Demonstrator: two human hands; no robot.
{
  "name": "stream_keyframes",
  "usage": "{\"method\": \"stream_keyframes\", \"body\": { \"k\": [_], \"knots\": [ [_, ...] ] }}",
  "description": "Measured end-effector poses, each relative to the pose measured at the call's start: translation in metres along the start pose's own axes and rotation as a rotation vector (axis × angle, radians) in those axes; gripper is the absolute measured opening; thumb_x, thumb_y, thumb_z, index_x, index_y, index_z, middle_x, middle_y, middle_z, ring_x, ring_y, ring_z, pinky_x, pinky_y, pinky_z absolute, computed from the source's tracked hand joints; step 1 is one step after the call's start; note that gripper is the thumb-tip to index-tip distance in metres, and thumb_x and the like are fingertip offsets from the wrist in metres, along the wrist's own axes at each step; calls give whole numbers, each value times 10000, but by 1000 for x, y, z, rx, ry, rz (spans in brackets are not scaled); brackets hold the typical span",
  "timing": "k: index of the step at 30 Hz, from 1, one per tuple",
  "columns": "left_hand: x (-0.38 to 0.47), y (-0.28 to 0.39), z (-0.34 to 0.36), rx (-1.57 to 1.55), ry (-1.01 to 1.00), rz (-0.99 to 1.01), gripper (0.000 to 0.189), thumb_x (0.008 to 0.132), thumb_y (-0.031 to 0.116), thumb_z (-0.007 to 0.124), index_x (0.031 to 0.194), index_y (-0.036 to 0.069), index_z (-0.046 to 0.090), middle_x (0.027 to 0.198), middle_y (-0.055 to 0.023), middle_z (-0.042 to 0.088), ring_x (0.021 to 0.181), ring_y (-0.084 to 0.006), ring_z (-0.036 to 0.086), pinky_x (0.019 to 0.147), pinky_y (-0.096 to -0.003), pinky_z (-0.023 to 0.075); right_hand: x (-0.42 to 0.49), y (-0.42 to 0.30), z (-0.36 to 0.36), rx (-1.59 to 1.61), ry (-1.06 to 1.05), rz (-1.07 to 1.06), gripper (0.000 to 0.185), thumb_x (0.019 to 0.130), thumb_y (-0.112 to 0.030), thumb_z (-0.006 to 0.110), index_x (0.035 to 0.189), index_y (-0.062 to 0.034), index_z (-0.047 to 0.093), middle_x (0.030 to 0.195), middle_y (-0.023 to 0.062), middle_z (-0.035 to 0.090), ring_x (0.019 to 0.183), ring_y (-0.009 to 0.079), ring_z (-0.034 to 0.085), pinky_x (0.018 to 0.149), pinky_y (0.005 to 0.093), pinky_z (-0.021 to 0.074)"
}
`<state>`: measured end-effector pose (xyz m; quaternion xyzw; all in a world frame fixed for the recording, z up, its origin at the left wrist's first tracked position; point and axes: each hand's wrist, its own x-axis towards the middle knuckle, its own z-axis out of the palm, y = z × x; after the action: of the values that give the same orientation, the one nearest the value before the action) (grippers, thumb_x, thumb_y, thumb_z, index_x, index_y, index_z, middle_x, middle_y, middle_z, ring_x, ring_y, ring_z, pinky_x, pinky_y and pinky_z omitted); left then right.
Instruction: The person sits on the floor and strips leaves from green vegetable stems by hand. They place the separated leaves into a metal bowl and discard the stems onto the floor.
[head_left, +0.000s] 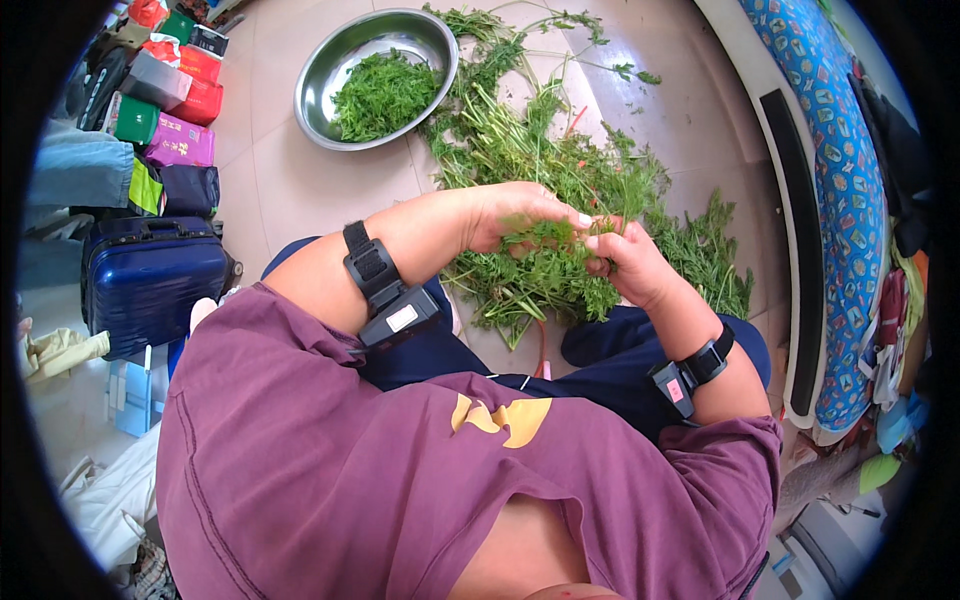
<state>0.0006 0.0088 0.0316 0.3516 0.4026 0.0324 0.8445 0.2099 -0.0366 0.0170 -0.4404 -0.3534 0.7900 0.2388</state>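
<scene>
My left hand is curled around a feathery green sprig, its leaves spilling over the palm. Close against it, my right hand pinches stalks of the same kind of greens, thumb and fingertips almost meeting those of the left. Beneath both hands spreads a loose pile of long-stemmed leafy greens on the tiled floor. Beyond my left forearm stands a round stainless steel basin, holding a heap of plucked-looking leaves. Some fingers are hidden behind leaves.
A dark blue suitcase stands at the left, below stacked boxes and bags. To the right runs a bed edge with blue patterned fabric. My bent legs frame the pile's near side. Both arms wear strapped black devices.
</scene>
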Motion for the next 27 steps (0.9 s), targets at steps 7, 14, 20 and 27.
{"method": "stream_keyframes", "body": {
  "k": [7,14,20,27],
  "knots": [
    [4,-4,-2,11,-35,2,190,745,267,693,795,85,672,688,15,565,523,-85,472,444,-233,353,-3,-3,4,-43,44,22,127,800,-217,629,823,-95,607,651,-44,497,567,67,401,531,223,299],
    [11,-10,-3,-25,-11,-30,121,718,221,675,732,114,619,632,8,523,512,-96,464,446,-257,352,-4,-6,5,-101,28,14,139,785,-218,645,825,-90,608,665,-51,504,579,61,415,532,223,308],
    [12,-12,-4,50,3,-62,89,717,219,661,743,135,650,685,59,547,602,-76,467,532,-266,380,-4,-5,4,-114,33,28,153,778,-222,654,833,-86,614,681,-54,512,590,55,424,536,221,315],
    [14,-15,1,126,28,47,118,693,223,702,685,120,645,635,19,531,573,-102,461,526,-278,374,-3,-1,6,-297,48,-99,140,766,-185,650,827,-64,616,684,-54,524,627,46,442,585,211,347]
  ]
}}
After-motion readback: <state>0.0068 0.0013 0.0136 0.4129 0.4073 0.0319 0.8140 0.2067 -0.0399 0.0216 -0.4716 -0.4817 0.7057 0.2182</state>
